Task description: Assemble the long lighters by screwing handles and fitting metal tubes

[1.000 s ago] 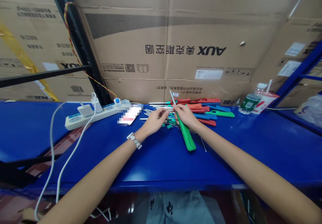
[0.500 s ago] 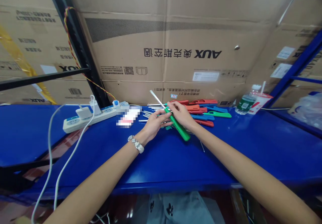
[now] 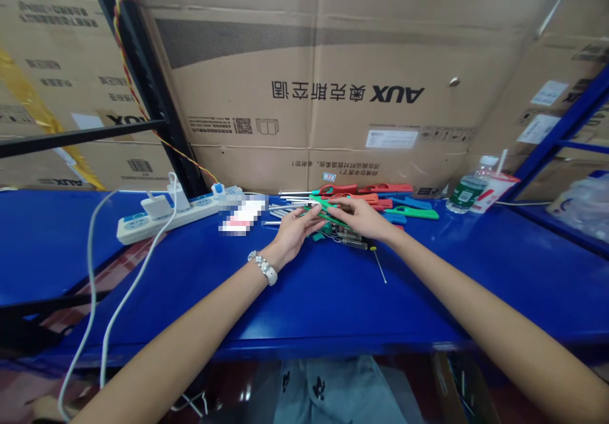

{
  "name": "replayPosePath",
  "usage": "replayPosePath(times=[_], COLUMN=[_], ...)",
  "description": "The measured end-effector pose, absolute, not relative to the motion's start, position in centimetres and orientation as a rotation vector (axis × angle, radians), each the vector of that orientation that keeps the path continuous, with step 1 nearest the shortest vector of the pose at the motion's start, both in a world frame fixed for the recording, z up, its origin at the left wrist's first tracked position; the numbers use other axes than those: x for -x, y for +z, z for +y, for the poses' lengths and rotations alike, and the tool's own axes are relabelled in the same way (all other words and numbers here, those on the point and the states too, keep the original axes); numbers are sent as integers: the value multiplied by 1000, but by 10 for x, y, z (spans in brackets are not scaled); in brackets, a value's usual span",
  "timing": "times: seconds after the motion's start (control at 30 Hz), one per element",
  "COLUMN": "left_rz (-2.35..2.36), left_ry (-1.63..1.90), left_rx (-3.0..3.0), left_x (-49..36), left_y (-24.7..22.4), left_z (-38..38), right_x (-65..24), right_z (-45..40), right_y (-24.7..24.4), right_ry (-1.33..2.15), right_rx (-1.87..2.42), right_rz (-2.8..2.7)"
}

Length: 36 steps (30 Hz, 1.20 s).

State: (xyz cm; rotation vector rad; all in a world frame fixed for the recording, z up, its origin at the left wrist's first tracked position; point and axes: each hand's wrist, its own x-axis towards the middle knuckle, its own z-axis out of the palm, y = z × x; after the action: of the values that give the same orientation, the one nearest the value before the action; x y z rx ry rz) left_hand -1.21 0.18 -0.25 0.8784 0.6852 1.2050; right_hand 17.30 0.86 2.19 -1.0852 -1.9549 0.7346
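My left hand (image 3: 295,232), a silver watch-like band (image 3: 263,268) on its wrist, has its fingertips and thumb against a green long-necked lighter (image 3: 328,205). From the other side my right hand (image 3: 364,219) grips this lighter, its fingers bent over the body. Both hands hide much of the lighter. Just behind and beside them lies a pile of long lighters in red (image 3: 387,188), orange (image 3: 359,198), blue (image 3: 419,204) and green (image 3: 413,212), metal necks pointing left. Below my right hand are clear small parts with thin wires (image 3: 353,241) and a thin yellow-ended screwdriver (image 3: 379,265).
A white power strip (image 3: 176,218) with plugs and cables lies left on the blue table (image 3: 304,310). Near it is a blurred-out phone-like item (image 3: 243,214). A water bottle (image 3: 465,189) and a red-white cup (image 3: 495,192) stand right. Cardboard (image 3: 342,49) rises behind.
The green lighter has gone from standing tilted toward me, handle in plain view, to lying lower by the pile. Both hands moved with it. The small screwdriver now shows fully.
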Motion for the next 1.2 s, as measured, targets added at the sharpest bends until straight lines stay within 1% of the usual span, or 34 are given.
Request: replayPosePath(times=[0.13, 0.27, 0.5, 0.67, 0.97, 1.2], left_rz=[796, 880, 833, 756, 754, 737], left_ry=[1186, 1186, 1297, 1386, 1404, 1442], left_rx=[-941, -1023, -1052, -1080, -1095, -1102], left_x=[12, 12, 19, 24, 27, 27], left_y=[-6, -3, 6, 10, 9, 12], left_z=[-1, -4, -4, 0, 3, 1], right_x=[-175, -177, -180, -180, -165, -165], right_z=[20, 32, 38, 39, 36, 41], right_y=[24, 21, 18, 15, 16, 3], right_ry=[424, 281, 306, 348, 384, 566], right_rx=[1136, 1200, 1162, 1177, 1113, 1060], right_rz=[-2069, -2188, -2276, -2220, -2134, -2009])
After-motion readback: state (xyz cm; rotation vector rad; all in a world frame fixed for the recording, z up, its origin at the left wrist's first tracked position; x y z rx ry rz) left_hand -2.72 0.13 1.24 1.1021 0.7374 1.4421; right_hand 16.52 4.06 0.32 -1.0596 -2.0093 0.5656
